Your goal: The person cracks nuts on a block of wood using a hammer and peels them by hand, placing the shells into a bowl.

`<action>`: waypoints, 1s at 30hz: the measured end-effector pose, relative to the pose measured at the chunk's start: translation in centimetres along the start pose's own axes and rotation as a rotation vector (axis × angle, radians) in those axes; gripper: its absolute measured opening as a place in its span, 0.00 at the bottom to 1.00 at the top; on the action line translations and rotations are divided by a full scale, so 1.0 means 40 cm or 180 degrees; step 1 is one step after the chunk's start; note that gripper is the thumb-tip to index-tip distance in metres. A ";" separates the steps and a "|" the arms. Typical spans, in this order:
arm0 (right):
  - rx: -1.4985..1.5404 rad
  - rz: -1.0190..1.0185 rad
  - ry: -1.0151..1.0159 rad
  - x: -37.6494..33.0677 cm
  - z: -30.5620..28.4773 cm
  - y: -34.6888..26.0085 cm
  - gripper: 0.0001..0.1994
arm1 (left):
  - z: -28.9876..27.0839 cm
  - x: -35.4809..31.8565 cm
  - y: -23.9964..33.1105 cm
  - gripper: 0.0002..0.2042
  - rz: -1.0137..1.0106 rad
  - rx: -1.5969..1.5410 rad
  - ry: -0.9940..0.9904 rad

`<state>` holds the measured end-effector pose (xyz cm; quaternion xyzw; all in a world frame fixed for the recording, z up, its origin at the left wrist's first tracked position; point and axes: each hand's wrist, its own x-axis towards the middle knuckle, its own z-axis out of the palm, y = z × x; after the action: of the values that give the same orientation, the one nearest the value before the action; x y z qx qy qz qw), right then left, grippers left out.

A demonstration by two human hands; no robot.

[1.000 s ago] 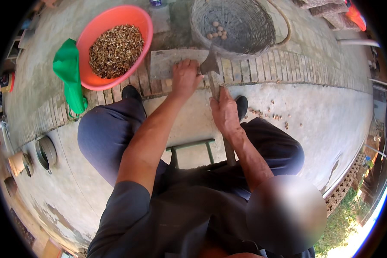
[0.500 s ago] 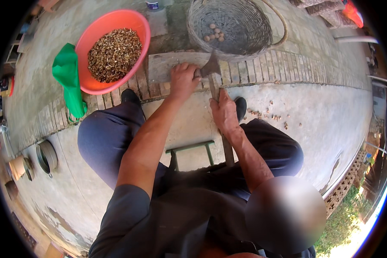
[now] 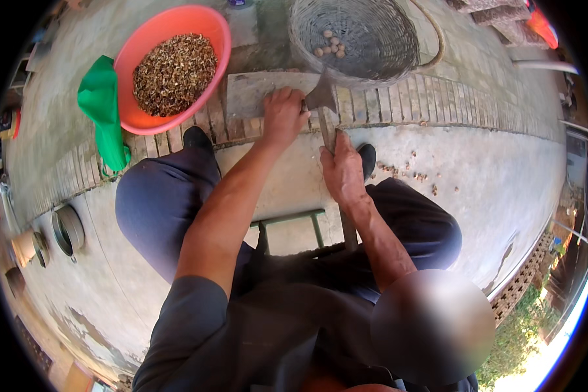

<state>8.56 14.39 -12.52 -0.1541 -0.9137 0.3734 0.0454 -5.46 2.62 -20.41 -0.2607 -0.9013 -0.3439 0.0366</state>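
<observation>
My right hand (image 3: 344, 171) grips the long wooden handle of an axe (image 3: 322, 98), whose dark metal head lies over the right end of a flat board (image 3: 243, 91). Beside the axe head, my left hand (image 3: 285, 117) rests over that board with its fingers curled down. Whatever the left fingertips hold is hidden. Just beyond the axe stands a grey wicker basket (image 3: 389, 49) with several round, walnut-like nuts (image 3: 334, 48) in it. To the left, a large coral-red basin (image 3: 125, 70) contains a heap of brown broken nut pieces (image 3: 176, 73).
Green cloth (image 3: 99, 98) hangs against the basin's left side. A green metal stool frame (image 3: 287, 219) shows between my knees. Small shell bits (image 3: 411, 175) lie scattered on the concrete by my right shoe (image 3: 366, 159). A round metal pan (image 3: 68, 230) is at far left.
The whole view has shifted slightly. My left hand has moved a little nearer the axe head, and my right hand keeps the same grip on the handle.
</observation>
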 end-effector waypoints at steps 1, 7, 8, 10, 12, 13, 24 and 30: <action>-0.0018 -0.0062 0.0054 0.004 0.001 -0.001 0.13 | -0.001 0.002 0.000 0.21 -0.0014 0.0012 -0.0039; 0.0085 0.0407 -0.0486 0.011 -0.035 -0.025 0.18 | -0.006 0.002 0.001 0.21 -0.0012 0.0067 -0.0073; -0.0006 0.0349 -0.0498 0.011 -0.028 -0.016 0.18 | -0.004 0.005 0.002 0.22 -0.0019 0.0102 -0.0100; -0.0182 0.0225 -0.0513 0.013 -0.004 0.003 0.18 | -0.002 0.009 0.005 0.21 -0.0018 0.0121 -0.0079; -0.0197 0.0176 -0.0457 0.015 -0.001 0.009 0.18 | -0.001 0.008 0.007 0.18 -0.0002 0.0086 0.0018; -0.0202 0.0155 -0.0443 0.013 -0.001 0.010 0.18 | -0.003 0.006 0.008 0.18 0.0021 0.0075 0.0036; 0.0046 0.0362 -0.0232 0.009 -0.020 -0.008 0.15 | 0.000 -0.004 -0.002 0.19 -0.0017 -0.0136 0.0068; 0.0013 0.0011 0.0010 0.014 -0.006 0.005 0.15 | 0.004 0.000 -0.003 0.18 -0.0016 -0.0053 0.0034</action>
<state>8.14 14.86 -12.48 -0.1562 -0.9125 0.3752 0.0465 -5.51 2.65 -20.59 -0.2569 -0.8989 -0.3530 0.0384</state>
